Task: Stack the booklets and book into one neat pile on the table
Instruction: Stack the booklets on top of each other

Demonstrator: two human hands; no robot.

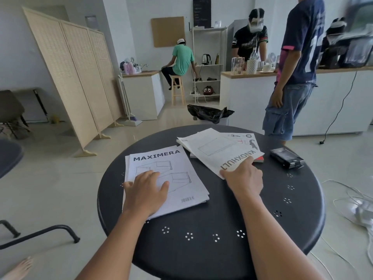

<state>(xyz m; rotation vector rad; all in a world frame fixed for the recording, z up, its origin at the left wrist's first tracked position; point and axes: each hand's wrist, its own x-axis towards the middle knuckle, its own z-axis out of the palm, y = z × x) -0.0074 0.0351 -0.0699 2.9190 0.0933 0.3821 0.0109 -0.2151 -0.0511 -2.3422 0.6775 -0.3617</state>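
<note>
On the round black table [212, 249] lie two white booklets. The MAXIMERA booklet [171, 164] lies at the left, and my left hand [146, 190] rests flat on its lower part with fingers spread. The KNOXHULT booklet [214, 150] lies at an angle on the right, over a book [247, 141] with a white illustrated cover and a red edge. My right hand [243, 176] pinches the near corner of the KNOXHULT booklet, thumb beneath, fingers on top.
A small black box [286, 158] sits on the table's right side. A person stands just behind the table at the right, beside a white counter [252, 93]. A black bin bag [210, 113] is behind the table. White cables [353, 203] lie on the floor at right.
</note>
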